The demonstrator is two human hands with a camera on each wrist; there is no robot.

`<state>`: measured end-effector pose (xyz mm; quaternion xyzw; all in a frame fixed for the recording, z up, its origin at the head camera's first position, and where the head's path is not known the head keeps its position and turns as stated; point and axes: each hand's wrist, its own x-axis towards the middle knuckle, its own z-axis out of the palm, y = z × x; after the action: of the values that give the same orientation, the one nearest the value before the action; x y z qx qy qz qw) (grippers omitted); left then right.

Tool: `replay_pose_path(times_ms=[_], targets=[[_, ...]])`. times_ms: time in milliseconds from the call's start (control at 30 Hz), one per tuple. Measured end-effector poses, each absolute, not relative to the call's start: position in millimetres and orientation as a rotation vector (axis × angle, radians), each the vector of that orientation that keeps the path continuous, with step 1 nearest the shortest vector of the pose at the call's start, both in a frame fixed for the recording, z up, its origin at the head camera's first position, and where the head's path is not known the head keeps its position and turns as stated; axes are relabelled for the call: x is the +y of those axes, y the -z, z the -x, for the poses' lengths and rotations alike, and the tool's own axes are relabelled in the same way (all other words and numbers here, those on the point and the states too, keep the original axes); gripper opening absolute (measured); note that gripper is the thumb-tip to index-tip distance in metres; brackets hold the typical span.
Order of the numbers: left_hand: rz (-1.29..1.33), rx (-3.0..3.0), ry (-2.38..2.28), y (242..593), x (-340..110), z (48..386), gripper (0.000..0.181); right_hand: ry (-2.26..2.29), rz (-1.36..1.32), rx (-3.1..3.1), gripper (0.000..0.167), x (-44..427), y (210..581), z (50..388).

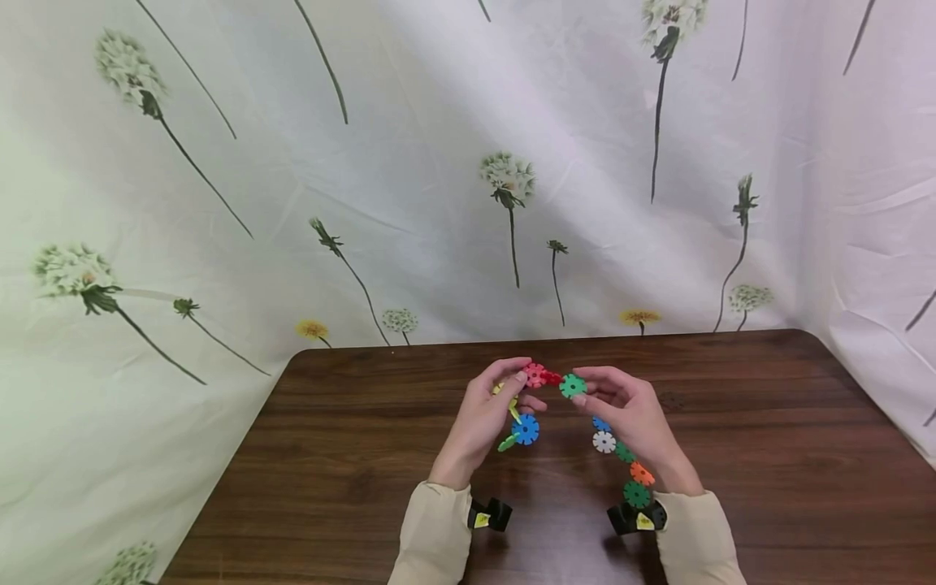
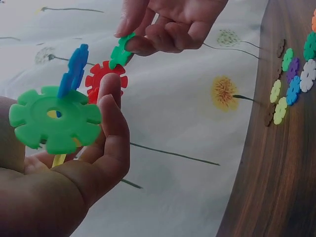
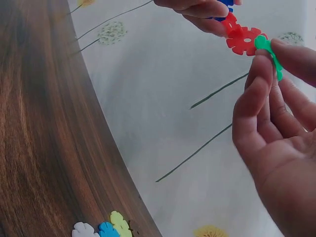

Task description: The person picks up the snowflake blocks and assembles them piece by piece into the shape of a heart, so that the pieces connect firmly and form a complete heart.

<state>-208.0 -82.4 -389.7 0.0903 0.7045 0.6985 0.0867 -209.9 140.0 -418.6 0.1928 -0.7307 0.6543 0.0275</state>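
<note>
Above the table, my left hand (image 1: pixel 478 414) pinches a pinkish-red notched disc (image 1: pixel 535 374) in a chain of discs. From that hand hang yellow pieces, a blue disc (image 1: pixel 525 429) and a light green disc (image 1: pixel 508 443). A red disc (image 3: pixel 244 40) links on toward the right. My right hand (image 1: pixel 636 414) pinches a green disc (image 1: pixel 573 386) between thumb and fingers; it touches the red disc's edge. In the left wrist view a green disc (image 2: pixel 55 119) with a blue one (image 2: pixel 74 70) hangs close to the camera.
On the brown table (image 1: pixel 329 455) lie loose discs near my right forearm: a white one (image 1: pixel 604 441), an orange one (image 1: pixel 641 474) and a dark green one (image 1: pixel 637 494). Several more, yellow, purple (image 2: pixel 293 70) and brown, show in the left wrist view. A flowered cloth (image 1: pixel 439 244) hangs behind.
</note>
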Motion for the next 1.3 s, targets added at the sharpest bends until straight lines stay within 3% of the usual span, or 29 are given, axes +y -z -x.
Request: replay_pose_path(times_ms=[667,1300], targets=[[-0.296,2.184,-2.132,389.1,-78.0,208.0,0.028,-1.969,-0.646,-2.273,0.033,138.9,415.6,207.7],[-0.224,2.145,-2.235,392.7,-75.4,207.3,0.034,-1.998,-0.566,-2.214,0.037,129.8,418.8,205.8]])
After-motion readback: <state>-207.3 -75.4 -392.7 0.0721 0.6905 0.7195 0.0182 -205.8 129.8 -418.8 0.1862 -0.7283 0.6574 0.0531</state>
